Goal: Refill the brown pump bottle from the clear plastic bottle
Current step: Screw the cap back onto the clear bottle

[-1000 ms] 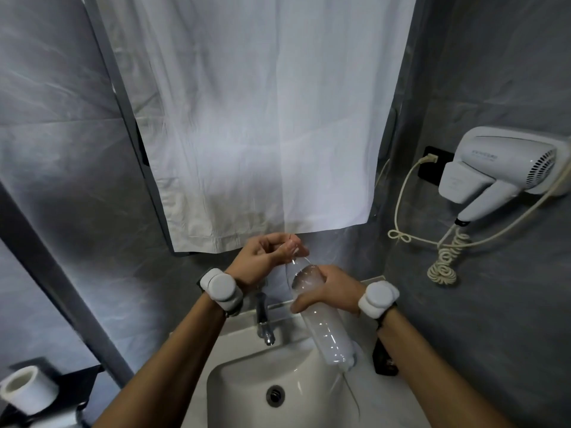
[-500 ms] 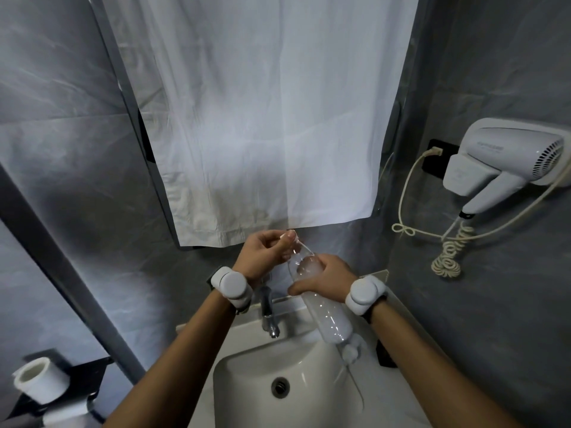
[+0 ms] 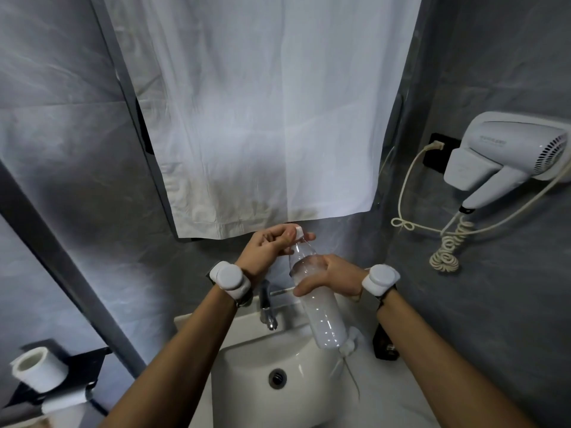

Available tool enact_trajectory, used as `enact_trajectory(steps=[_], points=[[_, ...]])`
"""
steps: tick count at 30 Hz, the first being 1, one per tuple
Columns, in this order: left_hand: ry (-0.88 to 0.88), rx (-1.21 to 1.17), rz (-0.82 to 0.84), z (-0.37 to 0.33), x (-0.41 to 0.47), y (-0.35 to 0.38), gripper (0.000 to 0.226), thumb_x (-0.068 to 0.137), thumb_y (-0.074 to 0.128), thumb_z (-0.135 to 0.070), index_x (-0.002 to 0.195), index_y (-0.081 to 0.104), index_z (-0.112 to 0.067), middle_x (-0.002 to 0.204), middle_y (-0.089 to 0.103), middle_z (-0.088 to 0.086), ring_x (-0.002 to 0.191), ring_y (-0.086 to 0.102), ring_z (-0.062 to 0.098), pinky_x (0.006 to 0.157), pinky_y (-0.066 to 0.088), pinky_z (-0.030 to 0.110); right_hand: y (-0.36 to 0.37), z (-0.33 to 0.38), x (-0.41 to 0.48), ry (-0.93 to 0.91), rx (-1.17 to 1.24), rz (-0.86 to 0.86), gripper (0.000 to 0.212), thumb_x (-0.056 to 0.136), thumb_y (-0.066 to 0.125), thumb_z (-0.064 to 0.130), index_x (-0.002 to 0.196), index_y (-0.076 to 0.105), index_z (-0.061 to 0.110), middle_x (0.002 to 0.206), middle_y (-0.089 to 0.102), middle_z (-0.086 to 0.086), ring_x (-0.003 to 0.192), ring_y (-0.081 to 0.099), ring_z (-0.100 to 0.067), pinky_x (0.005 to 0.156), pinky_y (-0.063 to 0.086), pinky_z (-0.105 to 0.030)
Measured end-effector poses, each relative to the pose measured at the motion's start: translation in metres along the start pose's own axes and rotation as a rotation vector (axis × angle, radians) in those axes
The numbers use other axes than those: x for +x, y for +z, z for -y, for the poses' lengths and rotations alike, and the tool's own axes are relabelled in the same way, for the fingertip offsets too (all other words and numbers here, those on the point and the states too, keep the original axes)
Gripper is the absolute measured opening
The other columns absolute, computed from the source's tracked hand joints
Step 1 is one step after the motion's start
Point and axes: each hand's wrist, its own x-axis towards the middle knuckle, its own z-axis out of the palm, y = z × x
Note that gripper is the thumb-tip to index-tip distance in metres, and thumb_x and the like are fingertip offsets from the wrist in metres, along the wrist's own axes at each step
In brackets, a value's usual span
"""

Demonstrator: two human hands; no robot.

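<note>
One clear plastic bottle [image 3: 321, 313], part-filled and milky, held above the sink [image 3: 247, 381], long axis tilted neck-up toward the left hand [image 3: 268, 248], which pinches its white cap [image 3: 299, 232]; right hand [image 3: 333, 276] wraps the mid-body; dark pump bottle [image 3: 383, 344] stands beside the right forearm.

Grey marbled walls [image 3: 61, 149] enclose a bathroom, where a white sheet [image 3: 262, 118] hangs above a white basin [image 3: 247, 381] and chrome tap [image 3: 266, 307]. A wall-mounted hairdryer [image 3: 506, 156] hangs at right; a toilet roll [image 3: 37, 370] sits lower left
</note>
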Motion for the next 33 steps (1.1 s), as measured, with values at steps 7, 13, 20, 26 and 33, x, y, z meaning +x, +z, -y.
enact_trajectory(steps=[7,13,20,26,33], points=[[-0.001,0.090,-0.057,0.004,0.006,0.009,0.036,0.094,0.066,-0.030,0.122,0.067,-0.007,0.117,0.075,0.010,0.112,0.070,0.023,0.099,0.053,0.040,-0.007,-0.008,0.001,-0.004,-0.182,-0.105,0.058,0.058,0.098,0.046,0.108,0.072,0.032,0.107,0.076,0.011,0.102,0.071,-0.008,0.089,0.056,-0.025],[0.029,0.175,-0.101,0.017,0.020,0.020,0.030,0.090,0.072,-0.006,0.117,0.066,0.006,0.105,0.071,0.023,0.091,0.066,0.019,0.082,0.056,0.028,-0.016,-0.024,0.004,-0.031,-0.278,-0.139,0.056,0.061,0.096,0.052,0.105,0.062,0.043,0.107,0.067,0.022,0.100,0.065,0.002,0.079,0.051,-0.017],[0.002,0.202,-0.067,0.031,0.049,0.037,0.031,0.087,0.074,-0.006,0.117,0.068,0.002,0.104,0.074,0.017,0.091,0.070,0.017,0.089,0.058,0.030,-0.039,-0.046,0.005,0.001,-0.236,-0.206,0.076,0.067,0.097,0.046,0.127,0.053,0.033,0.111,0.061,0.022,0.099,0.062,0.000,0.074,0.046,-0.013],[0.002,0.289,-0.051,0.048,0.081,0.048,0.032,0.085,0.076,-0.004,0.116,0.068,0.004,0.107,0.074,0.020,0.095,0.069,0.021,0.095,0.058,0.036,-0.072,-0.085,0.005,0.093,0.008,-0.276,0.082,0.069,0.099,0.032,0.136,0.054,0.021,0.135,0.067,-0.001,0.119,0.067,-0.019,0.094,0.056,-0.028],[-0.014,0.382,-0.072,0.085,0.127,0.053,0.030,0.081,0.080,-0.002,0.110,0.071,-0.002,0.099,0.073,0.006,0.082,0.070,-0.002,0.080,0.056,0.016,-0.103,-0.125,0.002,0.142,0.140,-0.469,0.039,0.078,0.094,0.018,0.109,0.070,0.018,0.117,0.075,-0.011,0.114,0.070,-0.026,0.103,0.056,-0.040]])
